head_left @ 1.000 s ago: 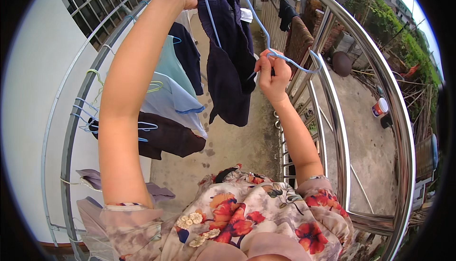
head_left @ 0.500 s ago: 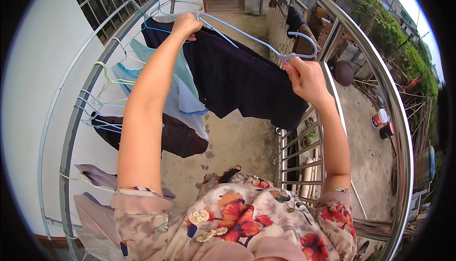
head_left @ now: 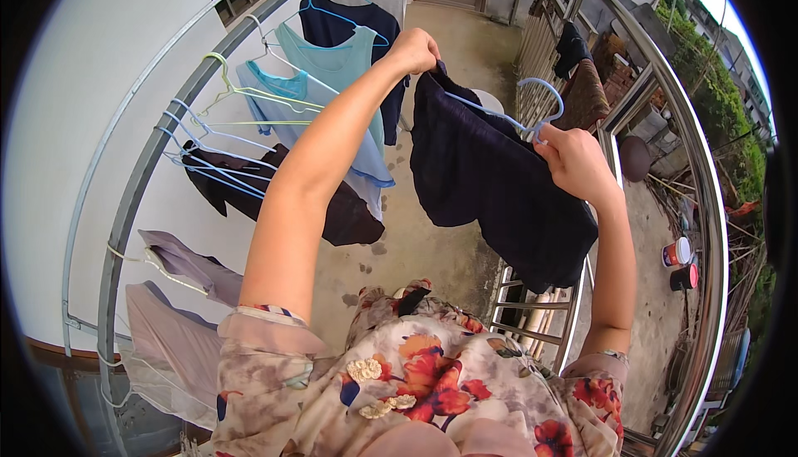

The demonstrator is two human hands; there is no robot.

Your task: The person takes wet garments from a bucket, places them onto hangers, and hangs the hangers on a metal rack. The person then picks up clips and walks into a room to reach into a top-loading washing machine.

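Observation:
Between my two hands hangs a dark pair of shorts (head_left: 499, 182), its waist edge at the top. My left hand (head_left: 418, 51) is closed on the upper left corner of the waist. A light blue hanger (head_left: 486, 110) runs along the waist opening, its left end hidden in the cloth near my left fingers. My right hand (head_left: 579, 162) grips the hanger just below its curved hook, which points up and left. The right part of the hanger is out of sight behind the cloth and my hand.
To my left, a grey metal rail (head_left: 158, 116) carries several hangers with clothes, including a pale teal tank top (head_left: 332, 54) and a dark brown garment (head_left: 337, 212). A steel railing (head_left: 702, 182) curves along my right. Beyond it stand a white bucket (head_left: 675, 251) and sticks.
My hands have come closer together, and the shorts hang looser. The hanger's left arm, largely exposed before, now reaches into the waist. The view has shifted, showing more of the rail's clothes.

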